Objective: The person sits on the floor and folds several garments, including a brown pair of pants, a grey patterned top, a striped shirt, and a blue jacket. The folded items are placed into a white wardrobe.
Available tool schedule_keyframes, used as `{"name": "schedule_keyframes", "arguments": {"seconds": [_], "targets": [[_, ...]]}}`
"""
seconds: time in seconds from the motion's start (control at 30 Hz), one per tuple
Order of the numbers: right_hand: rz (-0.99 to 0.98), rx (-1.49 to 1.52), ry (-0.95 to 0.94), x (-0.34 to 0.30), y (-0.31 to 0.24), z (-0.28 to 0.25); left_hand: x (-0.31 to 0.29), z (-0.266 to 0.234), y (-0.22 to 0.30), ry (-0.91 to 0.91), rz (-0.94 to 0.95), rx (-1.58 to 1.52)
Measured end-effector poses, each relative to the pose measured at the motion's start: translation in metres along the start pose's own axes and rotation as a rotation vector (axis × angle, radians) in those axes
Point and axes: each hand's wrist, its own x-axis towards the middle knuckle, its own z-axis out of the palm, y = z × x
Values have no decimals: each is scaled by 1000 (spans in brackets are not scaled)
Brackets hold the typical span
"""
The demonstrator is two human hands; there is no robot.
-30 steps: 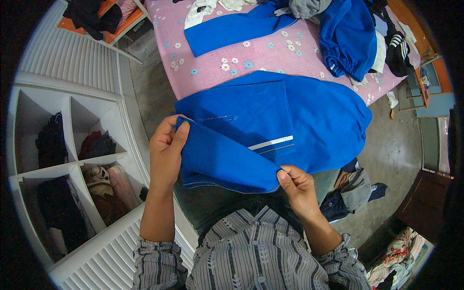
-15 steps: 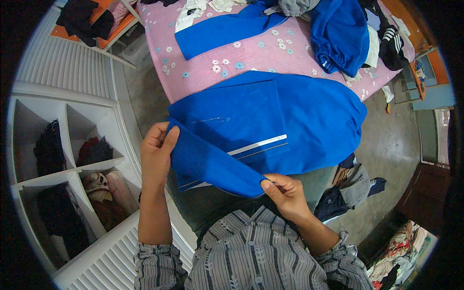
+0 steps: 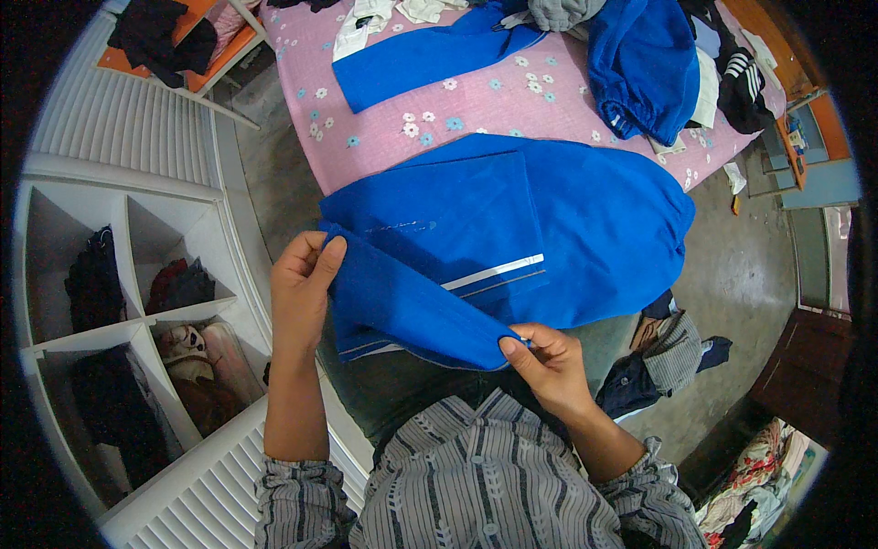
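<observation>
L hand (image 3: 302,274), left of ctr in frame, has thumb + fingers pinched on upper-left corner of a raised flap (image 3: 412,297) of the blue garment (image 3: 604,220); flap slopes down btwn the two hands to its lower-right end, where R hand (image 3: 551,368), right of ctr, is clamped too, thumb on top. Rest of garment lies mid-frame beyond the flap, spreading right past R hand to a rounded, gathered end; white stripe (image 3: 494,273) runs out from the flap's edge. Edges: garment's near left hem is over the dark trousers (image 3: 384,398) of the lap; far edge overlaps the bed (image 3: 384,137) in view, can't tell if it rests there. Room: at left, strip of grey floor (image 3: 270,151) btwn white shelf unit (image 3: 128,334) & bed; at right, wider stretch of same floor past the gathered end. Surface etc.: shelf unit far left, clothes in its compartments; bed up top, pink flowered cover, w/ long blue piece (image 3: 430,64) top ctr & bunched blue clothing (image 3: 640,73) upper right; clothes pile (image 3: 663,357) on floor at right; patterned fabric heap (image 3: 754,485) lower right.
</observation>
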Motion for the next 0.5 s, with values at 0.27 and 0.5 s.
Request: {"name": "schedule_keyframes", "arguments": {"seconds": [0.27, 0.5], "targets": [[45, 12, 4, 0, -5, 0, -2, -1, 0, 51, -27, 18], [50, 39, -11, 0, -4, -2, -1, -2, -4, -15, -31, -54]]}}
